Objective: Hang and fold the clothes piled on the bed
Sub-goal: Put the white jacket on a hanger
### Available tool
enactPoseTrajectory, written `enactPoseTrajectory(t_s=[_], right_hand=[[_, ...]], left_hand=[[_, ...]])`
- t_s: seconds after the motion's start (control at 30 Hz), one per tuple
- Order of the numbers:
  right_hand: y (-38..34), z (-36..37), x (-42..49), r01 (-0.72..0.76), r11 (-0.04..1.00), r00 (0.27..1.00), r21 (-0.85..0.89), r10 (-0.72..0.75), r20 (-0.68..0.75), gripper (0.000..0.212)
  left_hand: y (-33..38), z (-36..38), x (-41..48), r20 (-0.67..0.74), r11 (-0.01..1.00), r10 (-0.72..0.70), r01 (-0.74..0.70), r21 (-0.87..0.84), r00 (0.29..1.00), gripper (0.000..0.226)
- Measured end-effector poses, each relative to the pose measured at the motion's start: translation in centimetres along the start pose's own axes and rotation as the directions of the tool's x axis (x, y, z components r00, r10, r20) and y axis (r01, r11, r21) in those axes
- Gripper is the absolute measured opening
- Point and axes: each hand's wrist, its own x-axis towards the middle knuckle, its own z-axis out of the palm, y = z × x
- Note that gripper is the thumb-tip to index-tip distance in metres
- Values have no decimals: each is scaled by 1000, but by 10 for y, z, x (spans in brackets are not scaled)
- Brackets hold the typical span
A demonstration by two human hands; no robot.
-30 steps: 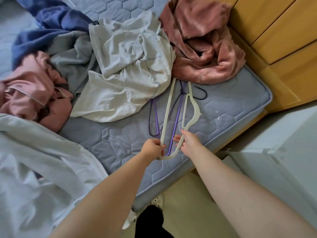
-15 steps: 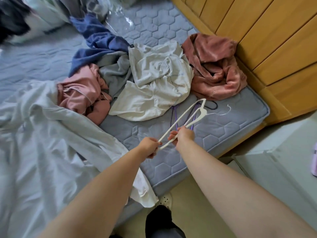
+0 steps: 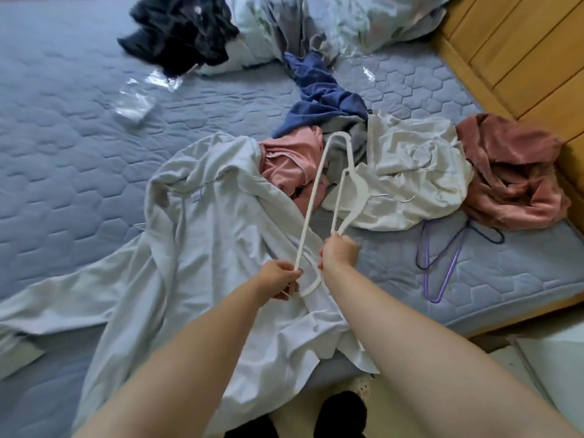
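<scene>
Both bare arms stretched forward, left hand pinching closed, right hand gripping, fingers curled

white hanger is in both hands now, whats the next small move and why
Probably lower the white hanger toward the collar of the pale shirt spread just beneath it. Left hand and right hand both grip its near end, and that shirt lies closest.

A bed with a blue-grey quilted mattress fills the view. Pale wooden panelling runs along its right side. A light floor shows below.
</scene>
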Motion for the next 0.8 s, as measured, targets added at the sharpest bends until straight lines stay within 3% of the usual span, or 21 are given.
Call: enactPoseTrajectory(t_s=[0.33,0.43,0.53,0.6,0.7,0.8], right_hand=[[30,135,-43,226,922,966,-315,-170,196,28],[48,161,-42,360,834,924,-417,-258,282,39],[68,180,-41,449,758,887,-473,-316,337,43],[82,188,-39,479,714,872,-511,-319,371,45],[99,195,-34,453,698,884,-555,-273,379,41],[110,199,-28,387,721,910,-574,-199,363,36]], left_hand=[[-71,-120,5,-1,996,-60,59,-71,998,10],[-95,-157,28,-183,997,-81,77,-27,980,21],[-115,-195,49,-516,975,26,93,204,856,42],[-124,-213,62,-613,961,71,111,253,787,49],[-133,-226,89,-620,979,-63,168,112,782,62],[-136,-230,111,-617,991,-136,106,-86,775,85]])
